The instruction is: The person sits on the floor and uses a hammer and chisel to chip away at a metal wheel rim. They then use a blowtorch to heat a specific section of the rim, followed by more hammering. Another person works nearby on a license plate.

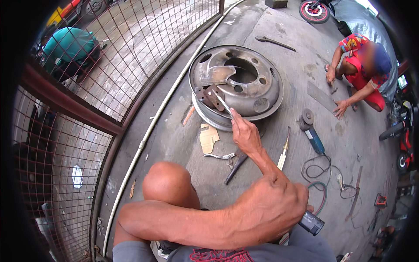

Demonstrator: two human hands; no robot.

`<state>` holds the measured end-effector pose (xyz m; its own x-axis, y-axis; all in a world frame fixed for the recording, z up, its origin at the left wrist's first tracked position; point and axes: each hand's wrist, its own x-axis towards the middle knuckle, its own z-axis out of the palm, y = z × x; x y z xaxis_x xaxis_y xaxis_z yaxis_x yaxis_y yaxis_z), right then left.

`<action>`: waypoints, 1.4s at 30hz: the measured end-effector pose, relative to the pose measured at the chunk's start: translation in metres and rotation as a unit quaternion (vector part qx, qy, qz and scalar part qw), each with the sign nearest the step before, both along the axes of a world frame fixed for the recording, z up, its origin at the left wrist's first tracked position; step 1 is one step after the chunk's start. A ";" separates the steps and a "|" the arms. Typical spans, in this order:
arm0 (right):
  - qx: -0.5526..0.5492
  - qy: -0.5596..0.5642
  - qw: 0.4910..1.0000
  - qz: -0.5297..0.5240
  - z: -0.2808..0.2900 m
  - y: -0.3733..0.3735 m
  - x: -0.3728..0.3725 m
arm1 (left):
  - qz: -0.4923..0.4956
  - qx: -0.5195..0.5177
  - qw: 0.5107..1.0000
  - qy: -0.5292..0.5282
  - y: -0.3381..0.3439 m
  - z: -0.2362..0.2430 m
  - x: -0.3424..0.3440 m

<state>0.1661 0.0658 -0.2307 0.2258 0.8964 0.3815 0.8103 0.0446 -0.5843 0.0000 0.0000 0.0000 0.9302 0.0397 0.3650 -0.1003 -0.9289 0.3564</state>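
Note:
My right hand (245, 131) is closed round a thin silver rod (225, 105), its far end against a rusty bracket with holes (210, 97). The bracket leans on a grey steel wheel rim (273, 89) lying on the floor; a worn curved metal piece (220, 75) rests on top of the rim. My left forearm lies across my raised knee, and my left hand (281, 201) is curled over near my right forearm. A black cylinder (311, 223) sticks out below it; whether these fingers hold it is hidden.
A blue angle grinder (313, 139) with its cord lies right, near a screwdriver-like tool (284, 150), a dark bar (235, 169) and cardboard (208, 139). Beyond the rim is a wrench (275, 43). A co-worker (366, 65) crouches over a flat plate (325, 98). A mesh fence (120, 126) and pipe (142, 142) run left.

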 end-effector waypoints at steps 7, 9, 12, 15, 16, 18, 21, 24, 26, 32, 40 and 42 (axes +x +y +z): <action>-0.059 0.028 0.998 -0.004 0.006 -0.068 -0.001 | -0.008 -0.080 0.996 -0.024 -0.026 0.003 0.004; -0.066 0.047 0.997 -0.004 -0.001 -0.058 0.001 | -0.006 -0.069 0.997 -0.018 -0.023 0.001 0.004; -0.041 0.153 0.987 -0.021 0.010 -0.046 -0.009 | -0.004 -0.066 0.998 0.002 -0.015 0.000 0.001; -0.030 0.271 0.960 -0.066 0.007 -0.033 -0.005 | -0.002 -0.050 0.998 0.038 -0.009 -0.001 -0.001; 0.001 0.398 0.914 -0.077 0.006 -0.027 -0.010 | 0.001 -0.041 0.998 0.048 -0.006 0.000 -0.001; 0.076 0.402 0.905 -0.114 -0.008 -0.010 -0.023 | 0.001 -0.028 0.998 0.055 -0.001 -0.001 0.000; -0.110 0.340 0.934 -0.006 -0.032 -0.003 -0.019 | -0.017 -0.010 0.998 0.052 0.001 -0.005 0.004; -0.050 0.362 0.931 -0.018 -0.033 -0.005 -0.018 | -0.020 -0.007 0.999 0.050 -0.001 -0.007 0.006; -0.058 0.400 0.915 -0.018 -0.019 -0.006 -0.010 | -0.013 -0.039 0.999 0.022 -0.003 -0.009 0.008; 0.018 0.341 0.940 -0.024 -0.038 0.002 -0.025 | -0.021 0.021 0.996 0.080 -0.008 -0.004 0.013; 0.094 0.469 0.876 -0.058 -0.019 0.001 -0.005 | -0.009 -0.030 0.998 0.048 -0.009 -0.009 0.020; 0.146 0.450 0.873 -0.120 -0.033 0.012 -0.023 | -0.011 -0.032 0.999 0.035 -0.009 -0.012 0.022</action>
